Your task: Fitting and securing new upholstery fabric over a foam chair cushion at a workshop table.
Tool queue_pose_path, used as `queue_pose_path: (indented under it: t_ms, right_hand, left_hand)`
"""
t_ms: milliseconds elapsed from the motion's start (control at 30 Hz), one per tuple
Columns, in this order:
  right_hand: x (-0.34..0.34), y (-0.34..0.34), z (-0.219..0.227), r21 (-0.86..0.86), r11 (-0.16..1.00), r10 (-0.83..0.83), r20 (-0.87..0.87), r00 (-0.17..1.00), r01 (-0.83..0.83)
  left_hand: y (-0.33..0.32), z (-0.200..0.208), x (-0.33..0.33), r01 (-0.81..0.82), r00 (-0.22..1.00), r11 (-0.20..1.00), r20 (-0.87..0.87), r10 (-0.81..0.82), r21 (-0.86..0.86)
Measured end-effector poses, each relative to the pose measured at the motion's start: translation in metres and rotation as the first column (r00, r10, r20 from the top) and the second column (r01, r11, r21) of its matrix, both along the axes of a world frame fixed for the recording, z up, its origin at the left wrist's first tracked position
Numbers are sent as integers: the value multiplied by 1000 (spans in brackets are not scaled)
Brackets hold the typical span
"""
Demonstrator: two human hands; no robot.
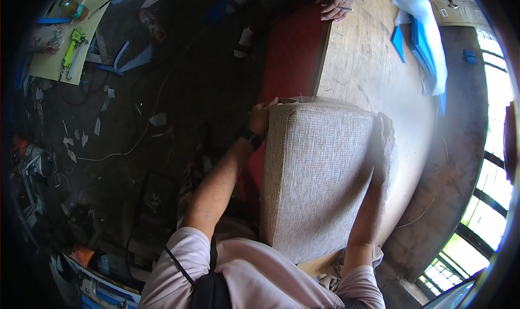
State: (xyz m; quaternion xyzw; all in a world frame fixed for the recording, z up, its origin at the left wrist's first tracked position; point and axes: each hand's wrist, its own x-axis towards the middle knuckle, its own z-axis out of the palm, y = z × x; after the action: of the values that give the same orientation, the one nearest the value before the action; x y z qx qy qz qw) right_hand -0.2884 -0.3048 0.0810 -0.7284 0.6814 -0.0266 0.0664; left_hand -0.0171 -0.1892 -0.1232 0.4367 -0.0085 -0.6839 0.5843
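Observation:
A box-shaped cushion (330,173) in beige woven fabric stands tilted on the near end of the wooden table, close against my body. At its far left corner, my left hand (262,117) is closed on the cushion's edge; a dark wristband shows on that wrist. My right hand (383,138) lies along the cushion's right side with its fingers stretched out and slightly blurred. Loose fabric edges stick up along the far rim beside my left fingers. The cushion's far and under sides are hidden.
The wooden table (360,54) has a red side panel (286,54). Across it, another person's hand (336,4) holds a thin stick. Blue foam pieces (423,49) and white wadding (428,16) lie at the far right. Scraps (158,119) and a cable (127,153) litter the left floor.

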Motion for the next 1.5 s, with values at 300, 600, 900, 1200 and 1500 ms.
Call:
queue_pose_path:
  t_ms: [300,600,900,1200,1500]
  right_hand:
    - [-33,-7,-23,-70,990,125,-25,992,-126]
    - [-13,-8,-5,-76,997,-20,-35,999,17]
    - [-8,-6,-16,-130,991,3,155,988,17]
    - [-44,40,-39,-458,873,162,-55,985,-169]
    - [-59,313,-33,-128,991,26,-163,986,-47]
  left_hand:
    - [6,-15,25,241,942,966,-216,-257,-95]
    - [-12,12,17,203,973,979,118,-200,-19]
    - [189,-49,-62,286,928,957,-263,-263,54]
    - [268,-4,-70,453,822,879,-311,-477,-149]
    - [291,-123,-125,297,-69,642,-686,-724,-707]
